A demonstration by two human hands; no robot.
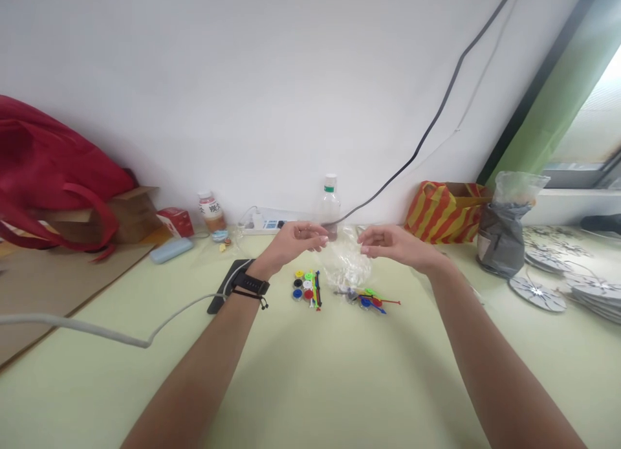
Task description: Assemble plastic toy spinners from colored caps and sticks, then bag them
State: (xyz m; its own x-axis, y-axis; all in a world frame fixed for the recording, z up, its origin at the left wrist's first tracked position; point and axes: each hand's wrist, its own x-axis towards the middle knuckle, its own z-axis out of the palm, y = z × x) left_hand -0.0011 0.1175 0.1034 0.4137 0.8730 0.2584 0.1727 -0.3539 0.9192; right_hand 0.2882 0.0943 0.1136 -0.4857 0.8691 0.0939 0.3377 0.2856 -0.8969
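Observation:
My left hand [297,243], with a black watch on its wrist, is closed in a pinch at the left upper edge of a clear plastic bag [348,264]. At the bag's right upper edge, my right hand [395,245] pinches too. The bag hangs crumpled between them, low over the table. Below its bottom lies a loose pile of coloured plastic arrows and discs [371,300]. Left of that pile, round discs [303,285] in yellow, green, black, white, blue and red sit in two columns. Thin coloured arrows [316,290] lie beside them.
At the back are a bottle [330,206], a power strip [264,222] and a striped bag [444,213]. On the right stand a grey bag [502,239] and stacked discs [596,294]. A black phone-like slab [224,294] and a cable [145,342] lie left; a red bag [63,171] is beyond.

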